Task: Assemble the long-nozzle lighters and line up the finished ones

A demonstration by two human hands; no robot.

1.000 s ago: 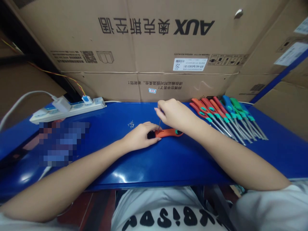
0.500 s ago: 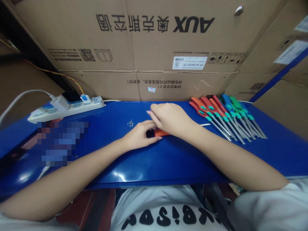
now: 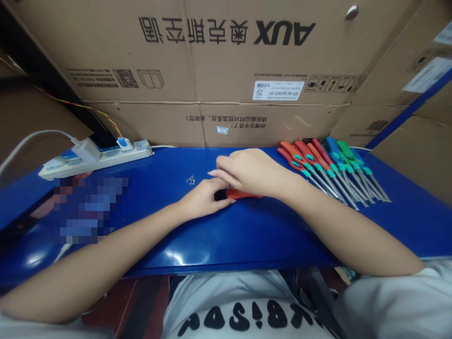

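Note:
An orange long-nosed lighter [image 3: 243, 193] lies on the blue table, partly covered by my hands. My left hand [image 3: 205, 197] curves around its handle end, thumb on the near side and fingers on the far side. Above the lighter my right hand [image 3: 243, 172] is closed in a pinch, its fingertips near my left fingers. A thin dark shaft shows below the right fingers, but what they hold is hidden. A small pile of metal screws [image 3: 190, 180] lies just left of my left hand.
Several lighters [image 3: 328, 165] with red, orange, blue and green handles lie in a row at the right. A white power strip [image 3: 102, 159] with plugs sits at the back left, a blurred patch [image 3: 93, 207] before it. A cardboard wall [image 3: 197, 70] stands behind the table.
My right hand has shifted slightly left and its fingers have turned a little over the lighter. The lighter's metal tube, seen before beyond my right wrist, is now hidden. My left hand stays put.

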